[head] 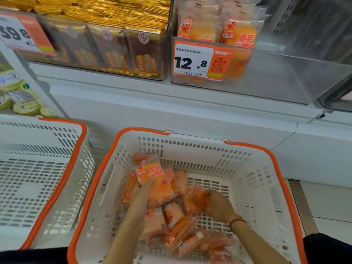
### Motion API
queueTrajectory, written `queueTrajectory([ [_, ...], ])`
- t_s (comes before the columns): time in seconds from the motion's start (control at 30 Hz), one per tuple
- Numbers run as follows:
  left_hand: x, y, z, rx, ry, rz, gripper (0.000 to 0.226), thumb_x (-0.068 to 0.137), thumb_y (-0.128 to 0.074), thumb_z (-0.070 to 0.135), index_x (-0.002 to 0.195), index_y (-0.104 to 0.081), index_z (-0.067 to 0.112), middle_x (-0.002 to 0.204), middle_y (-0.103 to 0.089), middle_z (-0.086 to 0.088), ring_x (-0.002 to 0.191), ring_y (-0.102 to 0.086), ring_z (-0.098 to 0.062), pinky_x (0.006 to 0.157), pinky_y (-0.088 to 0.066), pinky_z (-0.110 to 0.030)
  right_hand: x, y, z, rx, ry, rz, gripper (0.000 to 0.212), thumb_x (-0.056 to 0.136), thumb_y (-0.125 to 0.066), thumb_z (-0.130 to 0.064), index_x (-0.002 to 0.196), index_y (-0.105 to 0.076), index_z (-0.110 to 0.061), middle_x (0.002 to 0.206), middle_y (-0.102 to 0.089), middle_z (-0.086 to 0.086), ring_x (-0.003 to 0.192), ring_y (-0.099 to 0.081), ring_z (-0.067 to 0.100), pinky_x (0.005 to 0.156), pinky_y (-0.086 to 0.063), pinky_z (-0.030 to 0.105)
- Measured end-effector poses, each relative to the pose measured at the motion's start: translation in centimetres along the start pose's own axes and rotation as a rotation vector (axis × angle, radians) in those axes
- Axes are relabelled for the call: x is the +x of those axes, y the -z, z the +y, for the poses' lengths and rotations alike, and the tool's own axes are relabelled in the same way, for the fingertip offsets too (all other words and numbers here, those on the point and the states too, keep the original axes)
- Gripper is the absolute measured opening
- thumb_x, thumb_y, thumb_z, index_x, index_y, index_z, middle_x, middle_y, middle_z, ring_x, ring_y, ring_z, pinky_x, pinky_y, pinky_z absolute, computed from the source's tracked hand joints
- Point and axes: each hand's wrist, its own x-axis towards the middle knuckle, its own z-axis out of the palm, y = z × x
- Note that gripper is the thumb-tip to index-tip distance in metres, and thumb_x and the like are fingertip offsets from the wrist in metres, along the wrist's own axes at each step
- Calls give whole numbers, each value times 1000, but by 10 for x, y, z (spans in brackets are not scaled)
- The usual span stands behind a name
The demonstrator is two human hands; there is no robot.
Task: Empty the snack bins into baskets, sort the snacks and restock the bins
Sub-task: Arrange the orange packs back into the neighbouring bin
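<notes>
Two baskets: white with orange rims — the middle basket [253, 168] holds the orange snack packets [179, 225]; the left basket [62, 141] stands just beside it.
Left hand [142, 193]: fingers curled round a stack of orange packets [158, 180], held upright near the basket's left wall.
Right hand [219, 204]: fingers pinch a single packet [198, 199] among the loose ones; a red wrist band [237, 221] shows.
Clear bin [276, 77]: above on the shelf — a few matching packets [215, 25] stand at its left end, behind the price tag [202, 60] reading 12.8.
Neighbouring bin [106, 52]: packed with gold packets.
</notes>
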Motion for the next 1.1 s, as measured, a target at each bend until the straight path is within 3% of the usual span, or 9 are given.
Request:
queueTrajectory([
  [0.1, 1, 1, 6, 116, 47, -41, 36, 99, -51, 37, 131, -53, 20, 115, -69, -5, 107, -64, -26, 104, -44, -50, -4, 32, -9, 298, -83, -142, 28, 85, -70, -29, 106, -63, -12, 107, -66, 4, 94, -62, 18, 81, -52, 29],
  [0.17, 3, 0, 11, 253, 104, -75, 36, 100, -48, 37, 129, -53, 15, 114, -68, -8, 106, -64, -27, 103, -45, -48, -9, 59, -25, 328, 23, -104, 47, 80, -78, -28, 120, -56, -18, 120, -58, 1, 102, -55, 15, 89, -50, 30],
  [0.27, -2, 1, 22, 385, 124, -156, 26, 103, -40, 36, 104, -59, 17, 89, -70, -6, 84, -68, -22, 89, -53, -40, -21, 96, -62, 145, 401, 22, 62, 76, -79, -43, 129, -54, -23, 124, -55, -6, 111, -47, 8, 97, -36, 23],
  [0.33, -4, 5, 28, 383, 118, -251, 43, 102, -32, 48, 97, -61, 18, 81, -72, -7, 78, -70, -22, 90, -53, -43, -35, 112, -92, -108, 732, 87, 50, 84, -71, -32, 131, -55, -25, 128, -56, -7, 117, -41, 7, 100, -28, 23],
  [0.4, -3, 9, 31, 362, 115, -363, 58, 99, -24, 57, 105, -65, 17, 90, -75, -9, 84, -72, -23, 85, -56, -41, -53, 116, -116, -361, 1029, 161, 48, 84, -54, -8, 129, -57, -25, 132, -57, -6, 124, -43, 14, 104, -30, 30],
  [0.5, -2, 12, 31, 301, 123, -511, 62, 96, -25, 63, 127, -60, 23, 122, -68, -7, 113, -64, -27, 98, -50, -47, -73, 112, -129, -545, 1242, 211, 40, 89, -47, -10, 122, -62, -27, 135, -55, 0, 128, -44, 22, 102, -33, 31],
  [0.7, -17, 0, 30, 103, 38, -373, 54, 94, -31, 62, 117, -62, 23, 104, -74, -10, 95, -71, -30, 84, -56, -46, -63, 103, -119, -477, 1083, 218, 43, 86, -71, -24, 125, -60, -38, 137, -54, 0, 126, -47, 21, 96, -42, 34],
  [0.93, -26, 2, 36, 86, -101, -357, 29, 93, -53, 48, 116, -63, 34, 109, -73, -1, 104, -69, -24, 101, -46, -54, -37, 91, -124, -197, 971, 318, 38, 94, -52, -13, 125, -63, -32, 134, -55, -1, 114, -51, 19, 96, -42, 29],
  [1.1, -21, 25, 47, 83, -281, -59, 42, 87, -55, 57, 121, -58, 33, 104, -73, 2, 92, -72, -18, 77, -58, -35, 2, 73, -118, 318, 386, 472, 17, 93, -57, -15, 104, -68, -23, 100, -61, -9, 89, -58, 8, 79, -50, 26],
])
